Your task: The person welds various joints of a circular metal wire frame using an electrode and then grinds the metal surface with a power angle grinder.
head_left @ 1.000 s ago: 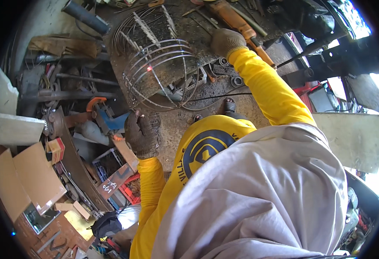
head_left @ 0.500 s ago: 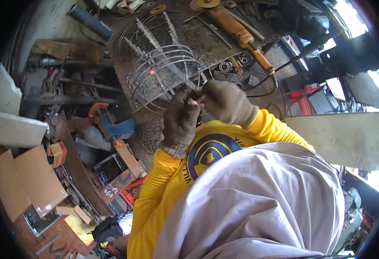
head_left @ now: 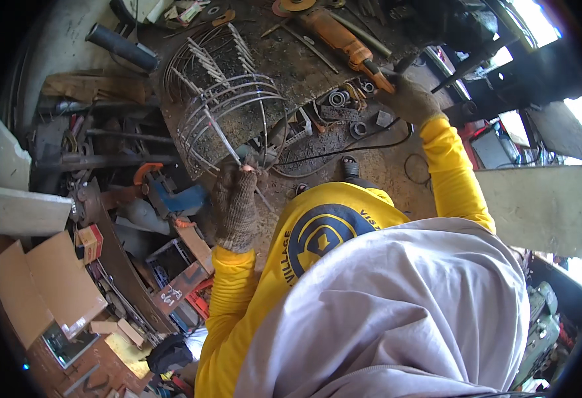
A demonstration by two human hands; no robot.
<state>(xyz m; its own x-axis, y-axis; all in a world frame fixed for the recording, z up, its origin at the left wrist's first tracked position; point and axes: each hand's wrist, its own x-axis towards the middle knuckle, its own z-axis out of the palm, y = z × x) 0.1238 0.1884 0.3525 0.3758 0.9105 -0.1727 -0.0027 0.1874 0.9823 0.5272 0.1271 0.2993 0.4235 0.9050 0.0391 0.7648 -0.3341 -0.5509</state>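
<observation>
My left hand (head_left: 236, 202), in a knitted brown work glove, is closed round a rod at the near end of a metal wire cage (head_left: 228, 99). The cage has several curved thin rods joined to straight bars, and twisted rebar pieces show at its far end. To the right, my right hand (head_left: 410, 98), gloved alike, is closed on the rear handle of an orange angle grinder (head_left: 337, 40). The grinder lies on the dark metal worktable (head_left: 278, 56), its disc end pointing away. My right fingers are partly hidden behind the glove's back.
A black cable (head_left: 350, 152) loops below the worktable's near edge. Bearings and metal rings (head_left: 339, 98) lie near that edge. On the left are a blue clamp-like tool (head_left: 178, 197), scrap bars and an open cardboard box (head_left: 49, 278). A dark pipe (head_left: 122, 48) lies at far left.
My right hand has left the left hand and moved right to the grinder's handle. My left hand has shifted left and slightly down with the cage's near end. The view has moved slightly.
</observation>
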